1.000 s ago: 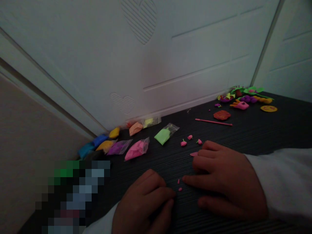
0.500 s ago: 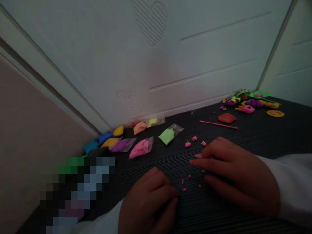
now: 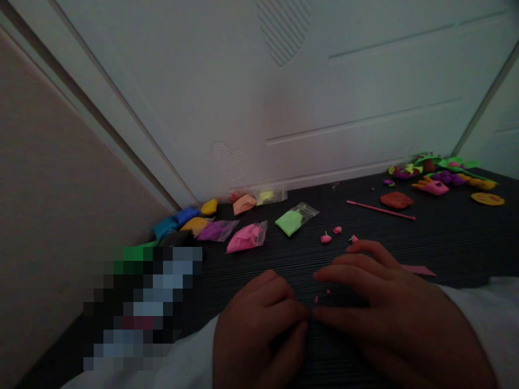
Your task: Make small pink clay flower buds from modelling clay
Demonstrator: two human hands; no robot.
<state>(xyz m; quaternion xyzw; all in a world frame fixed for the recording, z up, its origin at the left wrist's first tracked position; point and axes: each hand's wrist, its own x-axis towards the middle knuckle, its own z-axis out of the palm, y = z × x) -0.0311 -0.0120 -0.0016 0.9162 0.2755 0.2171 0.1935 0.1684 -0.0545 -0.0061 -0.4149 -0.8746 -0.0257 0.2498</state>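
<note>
My left hand rests low on the dark table, its fingers curled and pressed together. Whatever they may hold is hidden. To its right, my right hand is open with fingers stretched, its lower fingertip close to the left fingers. Two tiny pink clay bits lie between the right hand's fingers. A flat pink strip, apparently a modelling tool, shows from behind the right hand. Just beyond the fingers are small pink clay buds with green stems, one partly covered by the right hand.
Bagged clay lies along the left and back, including a pink packet and a green packet. A thin pink stick and a red clay lump lie farther right. Finished clay pieces cluster near the white panel.
My right hand has moved toward my left and over the pink bits. The pink strip, earlier at its fingertips, now lies behind it. The view has shifted slightly.
</note>
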